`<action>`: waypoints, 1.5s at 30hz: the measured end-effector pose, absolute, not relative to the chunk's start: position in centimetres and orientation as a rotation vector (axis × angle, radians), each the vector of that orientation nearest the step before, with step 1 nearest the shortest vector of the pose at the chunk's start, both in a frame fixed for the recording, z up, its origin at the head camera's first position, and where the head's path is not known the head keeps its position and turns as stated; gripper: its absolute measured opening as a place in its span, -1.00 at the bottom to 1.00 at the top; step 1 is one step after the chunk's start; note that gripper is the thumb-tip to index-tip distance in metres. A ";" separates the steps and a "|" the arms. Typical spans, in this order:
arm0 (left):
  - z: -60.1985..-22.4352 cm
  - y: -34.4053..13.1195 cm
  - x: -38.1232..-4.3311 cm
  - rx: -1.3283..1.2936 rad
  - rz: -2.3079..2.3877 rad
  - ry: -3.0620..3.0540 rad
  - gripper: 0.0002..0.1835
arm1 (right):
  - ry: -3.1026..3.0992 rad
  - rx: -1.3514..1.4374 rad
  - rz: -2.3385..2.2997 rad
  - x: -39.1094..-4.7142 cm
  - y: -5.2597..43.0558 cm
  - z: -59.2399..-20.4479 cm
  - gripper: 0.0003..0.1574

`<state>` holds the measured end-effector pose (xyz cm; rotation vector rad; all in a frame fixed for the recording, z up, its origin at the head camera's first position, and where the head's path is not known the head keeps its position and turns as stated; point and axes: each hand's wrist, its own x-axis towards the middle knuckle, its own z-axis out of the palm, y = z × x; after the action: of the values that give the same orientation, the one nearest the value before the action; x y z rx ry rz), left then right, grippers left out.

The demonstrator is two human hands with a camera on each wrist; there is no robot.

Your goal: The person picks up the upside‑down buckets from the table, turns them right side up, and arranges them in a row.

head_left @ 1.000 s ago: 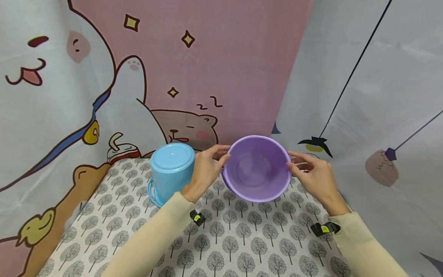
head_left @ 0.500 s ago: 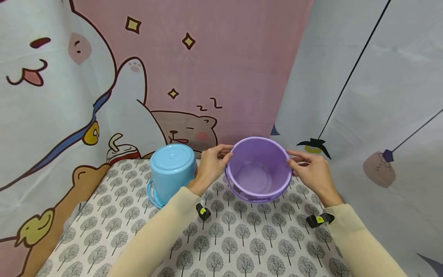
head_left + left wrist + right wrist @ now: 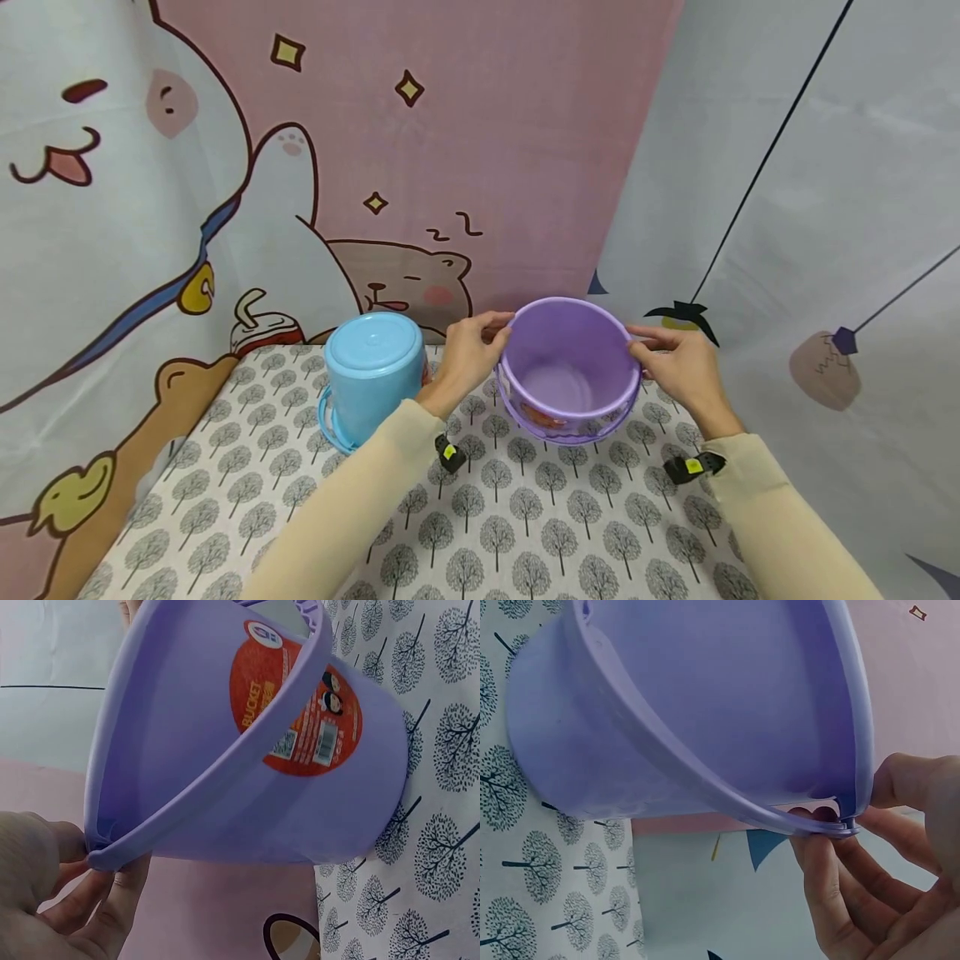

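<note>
left forearm [image 3: 345,508]: extends from 7 o'clock, aimed between 1 and 2 | left hand [image 3: 467,357]: thumb and fingers pinching | right forearm [image 3: 787,517]: extends from 4 o'clock, aimed toward 11 | right hand [image 3: 681,371]: pinching, at 3 o'clock from left; outer fingers' curl hard to judge

Both wrist views cut the round purple plastic bucket [image 3: 300,814]. Its curved purple handle [image 3: 210,781] partly hides the red oval sticker [image 3: 315,735].
</note>
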<state>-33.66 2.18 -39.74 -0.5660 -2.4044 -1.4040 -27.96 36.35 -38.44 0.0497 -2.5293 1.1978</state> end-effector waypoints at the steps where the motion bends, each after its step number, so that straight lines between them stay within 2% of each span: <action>1: -39.7 2.3 -33.7 -0.566 -1.404 -2.410 -0.66 | -2.534 0.045 1.191 -28.0 36.4 -38.4 -0.52; 20: -39.9 3.7 -34.3 -0.542 -1.384 -2.478 -0.63 | -2.562 -0.009 1.212 -28.5 37.1 -38.9 -0.55; 29: -40.7 3.8 -34.3 -0.557 -1.333 -2.533 -0.57 | -2.536 0.029 1.240 -28.7 37.1 -40.4 -0.41; 38: -40.9 3.5 -34.0 -0.546 -1.371 -2.529 -0.55 | -2.528 0.024 1.055 -28.6 37.1 -41.3 -0.39; 45: -41.1 2.8 -33.7 -0.540 -1.392 -2.533 -0.54 | -2.566 0.003 0.951 -28.0 37.1 -41.9 -0.27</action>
<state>-33.75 2.78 -41.10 -0.5399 -2.5327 -1.3920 -27.95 37.14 -41.91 0.0034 -2.5664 0.9513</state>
